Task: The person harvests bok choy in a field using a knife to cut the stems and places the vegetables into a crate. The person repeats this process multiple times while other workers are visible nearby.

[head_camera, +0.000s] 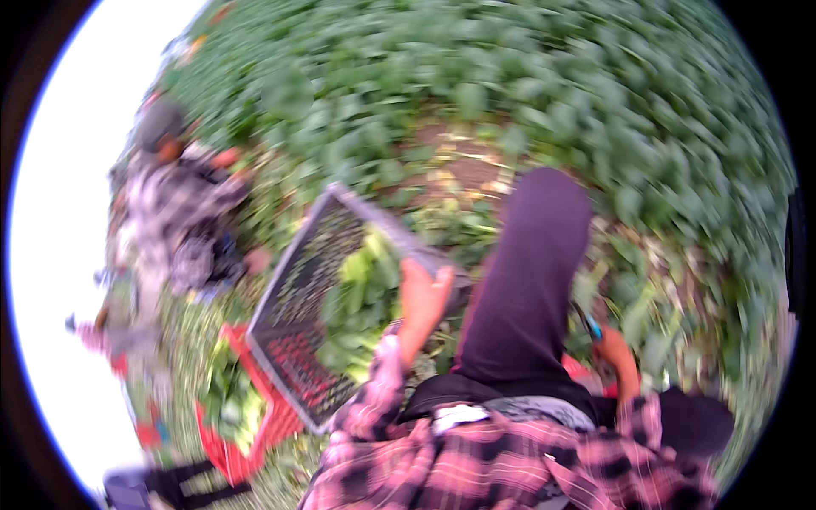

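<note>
My left hand grips the near right rim of a grey plastic crate, which is tilted beside my raised knee. Leafy green vegetables lie in one side of the crate, and its mesh walls show. My right hand is closed around a small tool with a blue handle, beside my thigh; a dark curved part extends from it, too blurred to name. The whole picture is smeared by motion.
A red plastic crate with leafy greens stands against the grey one. A co-worker in a checked shirt crouches at the left. Dense leafy plants fill the upper field. Cut stems and leaves litter the soil. Something red lies beside my right hand.
</note>
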